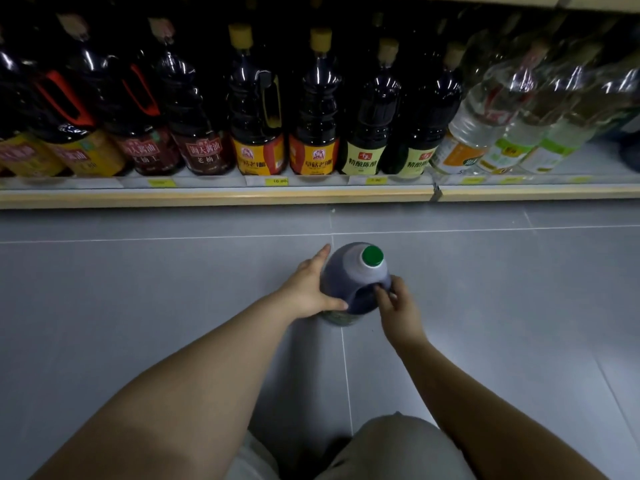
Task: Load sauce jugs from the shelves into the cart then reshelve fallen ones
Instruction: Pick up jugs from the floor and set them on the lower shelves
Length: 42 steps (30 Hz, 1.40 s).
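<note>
The sauce jug [341,273] is standing upright on the floor [138,289], near the shelf's [207,197] front edge. The left grip [308,289] is pressing its side with straight fingers, steadying it, while the right grip [398,306] is curling fingers through the handle, probably for lifting.

The lower label of the jug [349,271] is largely hidden by its own shoulder and the left hand [306,289]. The fingertips of the right hand [398,306] are concealed in the handle recess. Price tags [277,181] on the shelf [207,198] are blurred beyond reading.
</note>
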Each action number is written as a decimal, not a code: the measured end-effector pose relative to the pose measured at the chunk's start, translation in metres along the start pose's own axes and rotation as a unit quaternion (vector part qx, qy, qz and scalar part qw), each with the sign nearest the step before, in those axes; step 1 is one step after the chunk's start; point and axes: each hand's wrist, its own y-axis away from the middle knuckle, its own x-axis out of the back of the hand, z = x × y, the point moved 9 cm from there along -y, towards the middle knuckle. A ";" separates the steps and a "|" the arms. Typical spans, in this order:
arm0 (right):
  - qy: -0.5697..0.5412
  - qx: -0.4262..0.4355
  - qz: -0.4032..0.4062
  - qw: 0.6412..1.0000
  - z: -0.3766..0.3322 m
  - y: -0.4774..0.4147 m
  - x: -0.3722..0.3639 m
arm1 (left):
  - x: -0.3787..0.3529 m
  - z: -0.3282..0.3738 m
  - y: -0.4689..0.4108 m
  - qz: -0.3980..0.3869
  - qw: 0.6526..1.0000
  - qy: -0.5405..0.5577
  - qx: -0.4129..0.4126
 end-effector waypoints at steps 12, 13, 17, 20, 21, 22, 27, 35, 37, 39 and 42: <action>0.128 0.025 0.034 0.991 -0.049 0.018 0.058 | -0.011 0.055 0.001 -0.046 0.998 0.042 -0.003; 0.127 0.023 0.035 0.991 -0.058 0.022 0.069 | -0.008 0.069 0.008 -0.047 0.998 0.040 -0.006; 0.108 0.016 0.069 0.992 -0.115 0.044 0.123 | 0.023 0.149 0.040 -0.054 0.998 0.027 -0.030; 0.076 0.018 0.110 0.991 -0.171 0.067 0.175 | 0.049 0.225 0.067 -0.065 0.996 0.000 -0.060; 0.069 0.018 0.124 0.990 -0.189 0.076 0.192 | 0.058 0.250 0.079 -0.065 0.995 -0.004 -0.071; 0.061 0.019 0.137 0.988 -0.209 0.087 0.210 | 0.067 0.275 0.091 -0.067 0.994 -0.007 -0.084; 0.049 0.027 0.185 0.981 -0.304 0.144 0.301 | 0.104 0.401 0.163 -0.086 0.983 -0.057 -0.149; 0.049 0.026 0.238 0.970 -0.415 0.233 0.443 | 0.110 0.566 0.270 -0.127 0.974 -0.011 -0.189; 0.048 0.028 0.243 0.969 -0.426 0.245 0.470 | 0.106 0.596 0.288 -0.121 0.972 -0.009 -0.200; 0.039 0.030 0.245 0.968 -0.432 0.254 0.495 | 0.100 0.622 0.301 -0.113 0.972 -0.012 -0.206; 0.021 0.040 0.250 0.967 -0.436 0.263 0.528 | 0.088 0.655 0.315 -0.112 0.970 -0.017 -0.215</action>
